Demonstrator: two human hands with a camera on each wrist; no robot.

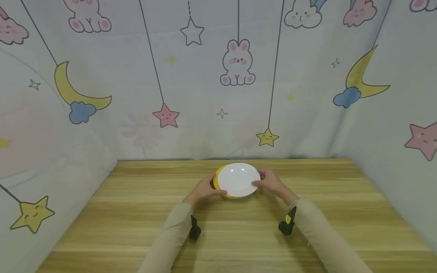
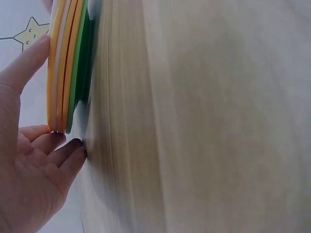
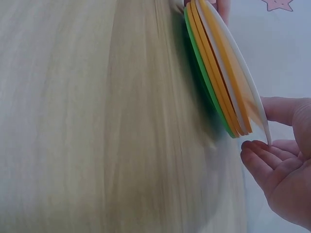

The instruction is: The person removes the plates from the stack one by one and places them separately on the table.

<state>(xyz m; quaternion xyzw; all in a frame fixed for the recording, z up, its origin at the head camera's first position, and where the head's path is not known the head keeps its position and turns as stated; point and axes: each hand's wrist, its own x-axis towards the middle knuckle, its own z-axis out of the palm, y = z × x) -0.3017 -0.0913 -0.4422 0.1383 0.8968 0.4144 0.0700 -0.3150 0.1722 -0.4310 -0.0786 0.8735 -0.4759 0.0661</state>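
Beige long sleeves (image 1: 168,240): nearest, coming in from the bottom of the head view, one on each forearm.
Small black wrist devices (image 1: 195,228): at the cuffs, on the inner sides, with a yellow-green patch on the right one.
Left hand (image 1: 203,188): gripping the stack at its left side, thumb along the near rim, some fingers against the outer edges, others loosely bent and spread below.
Right hand (image 1: 272,183): pinching the right rim of the topmost plate, thumb on the upper face, fingers underneath and behind.
Glossy white round plate (image 1: 239,179): between both hands, on top, tilted up at the right with a gap beneath, close against the rest toward the left.
Stack of round plates in orange, white and green (image 1: 216,183): directly below, nested, orange rims around a thin white rim (image 2: 59,68), with a green plate (image 2: 83,53) lowest; on or just above the table, contact too shadowed to tell.
Light-brown wood-grained table (image 1: 239,239): under everything, plates toward the far edge, near the middle.
Pale fabric backdrop (image 1: 198,83): farthest, rising behind and at both sides, printed with white rabbits (image 1: 238,66), yellow moons (image 1: 358,81), stars (image 1: 166,115) and clouds (image 1: 303,17).
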